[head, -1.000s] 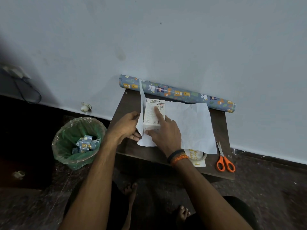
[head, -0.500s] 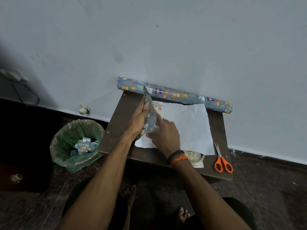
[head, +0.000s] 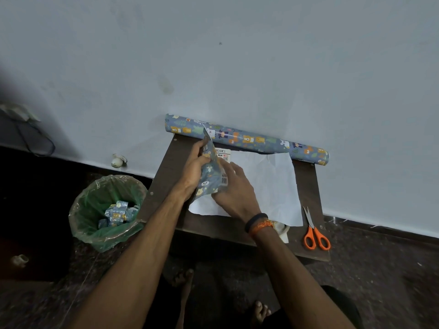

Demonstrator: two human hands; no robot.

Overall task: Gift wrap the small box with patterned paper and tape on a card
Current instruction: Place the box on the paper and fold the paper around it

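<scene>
A small white box (head: pixel 223 155) lies on a cut sheet of wrapping paper (head: pixel 268 184), white side up, on a low dark table (head: pixel 166 176). The sheet's left flap (head: pixel 209 172), blue with animal prints, is folded up over the box. My left hand (head: pixel 193 169) holds that flap against the box's left side, thumb on the patterned face. My right hand (head: pixel 234 188) rests on the box with its fingers laid over the flap's edge. Most of the box is hidden by the flap and my hands.
A roll of the same patterned paper (head: pixel 247 138) lies along the wall at the table's back. Orange scissors (head: pixel 314 233) sit at the front right corner. A tape roll on a card (head: pixel 281 230) peeks out under my right wrist. A lined bin (head: pixel 107 210) stands left.
My left hand has lifted the sheet's left edge and folded it up over the box. My right hand has shifted from pressing the box top to holding the flap.
</scene>
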